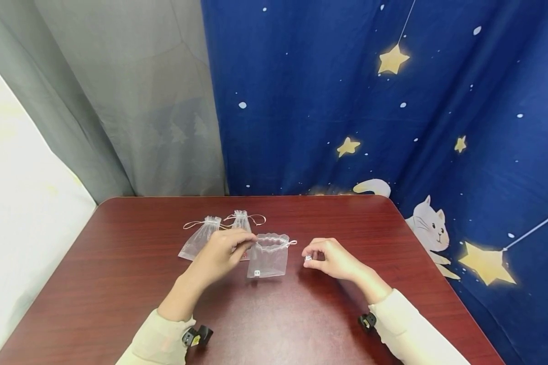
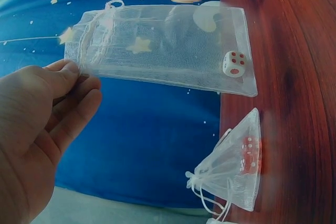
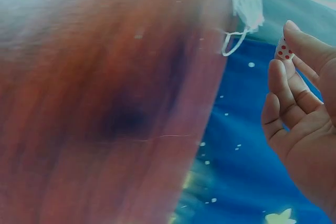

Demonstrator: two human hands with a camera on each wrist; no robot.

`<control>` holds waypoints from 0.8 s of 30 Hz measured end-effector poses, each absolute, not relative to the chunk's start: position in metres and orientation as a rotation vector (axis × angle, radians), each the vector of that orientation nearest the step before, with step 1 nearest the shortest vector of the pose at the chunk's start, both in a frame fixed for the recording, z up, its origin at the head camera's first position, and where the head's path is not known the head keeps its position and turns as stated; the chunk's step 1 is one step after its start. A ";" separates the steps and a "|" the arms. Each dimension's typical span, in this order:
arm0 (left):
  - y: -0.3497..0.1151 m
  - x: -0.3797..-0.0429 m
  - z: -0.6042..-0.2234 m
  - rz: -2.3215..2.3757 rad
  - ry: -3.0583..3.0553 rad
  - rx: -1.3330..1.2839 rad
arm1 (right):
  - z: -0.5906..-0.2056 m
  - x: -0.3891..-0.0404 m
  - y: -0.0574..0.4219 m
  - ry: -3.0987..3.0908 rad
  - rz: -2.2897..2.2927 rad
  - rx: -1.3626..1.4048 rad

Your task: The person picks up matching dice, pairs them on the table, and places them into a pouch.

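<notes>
My left hand [image 1: 226, 249] pinches the top edge of a sheer white drawstring bag [image 1: 274, 261] and holds it up with its mouth spread. One white die with red pips [image 2: 234, 64] lies in the bottom corner of that bag. To the right of the bag, my right hand [image 1: 332, 259] pinches another white die [image 3: 284, 50] with red pips between thumb and fingertips, apart from the bag. The bag's cord loop [image 1: 292, 243] sticks out on its right side.
Behind my left hand, two more sheer bags stand on the dark red table [image 1: 132, 263], both drawn in at the neck: one at left [image 1: 200, 241], and one [image 2: 236, 166] with red dice inside. Curtains [image 1: 297, 101] hang behind the table's far edge.
</notes>
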State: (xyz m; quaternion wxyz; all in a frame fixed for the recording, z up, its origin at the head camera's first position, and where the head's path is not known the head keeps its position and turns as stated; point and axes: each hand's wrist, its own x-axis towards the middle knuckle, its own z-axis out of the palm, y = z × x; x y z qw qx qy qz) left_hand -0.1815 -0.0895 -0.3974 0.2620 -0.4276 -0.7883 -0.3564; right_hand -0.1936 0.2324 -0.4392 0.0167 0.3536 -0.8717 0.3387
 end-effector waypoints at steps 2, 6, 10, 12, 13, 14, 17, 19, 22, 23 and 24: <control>-0.090 -0.181 -0.397 -0.969 -2.132 -1.158 | -0.433 -0.194 0.230 -2.706 1.053 1.099; -0.090 -0.182 -0.398 -0.978 -2.129 -1.162 | -0.421 -0.196 0.226 -2.681 1.050 1.110; -0.090 -0.181 -0.399 -0.983 -2.122 -1.170 | -0.410 -0.198 0.222 -2.641 1.039 1.132; -0.090 -0.181 -0.399 -0.985 -2.119 -1.173 | -0.405 -0.199 0.220 -2.627 1.035 1.137; -0.090 -0.181 -0.398 -0.986 -2.118 -1.174 | -0.403 -0.199 0.219 -2.621 1.038 1.138; -0.090 -0.181 -0.398 -0.986 -2.119 -1.174 | -0.400 -0.199 0.218 -2.617 1.040 1.138; -0.090 -0.181 -0.398 -0.984 -2.124 -1.172 | -0.395 -0.200 0.216 -2.606 1.052 1.140; -0.091 -0.181 -0.398 -0.982 -2.127 -1.169 | -0.391 -0.200 0.215 -2.601 1.059 1.141; -0.092 -0.181 -0.398 -0.978 -2.133 -1.163 | -0.387 -0.200 0.213 -2.594 1.057 1.139; -0.092 -0.181 -0.398 -0.977 -2.134 -1.162 | -0.385 -0.200 0.212 -2.593 1.058 1.138; -0.092 -0.181 -0.398 -0.976 -2.135 -1.161 | -0.384 -0.200 0.212 -2.591 1.055 1.138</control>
